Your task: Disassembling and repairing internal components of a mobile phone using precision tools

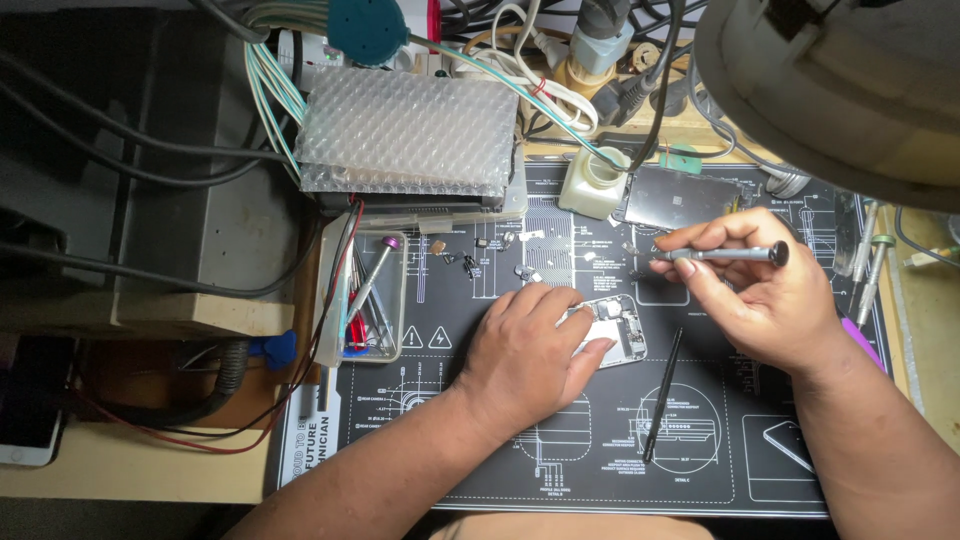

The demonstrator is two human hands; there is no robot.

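Observation:
An opened phone (pixel 622 335) lies on a black repair mat (pixel 700 470), its insides showing. My left hand (pixel 525 355) rests flat over the phone's left part and holds it down. My right hand (pixel 765 295) grips a slim grey screwdriver (pixel 725 255) held level above the mat, its tip pointing left near several small loose parts (pixel 520 255). A black spudger (pixel 662 395) lies on the mat just right of the phone.
A clear tray of tools (pixel 362 295) stands at the mat's left edge. Behind it sits a bubble-wrapped box (pixel 410 130), a small white bottle (pixel 595 180), a detached screen (pixel 675 195) and tangled cables. More screwdrivers (pixel 872 265) lie at right; a lamp head (pixel 850 80) overhangs.

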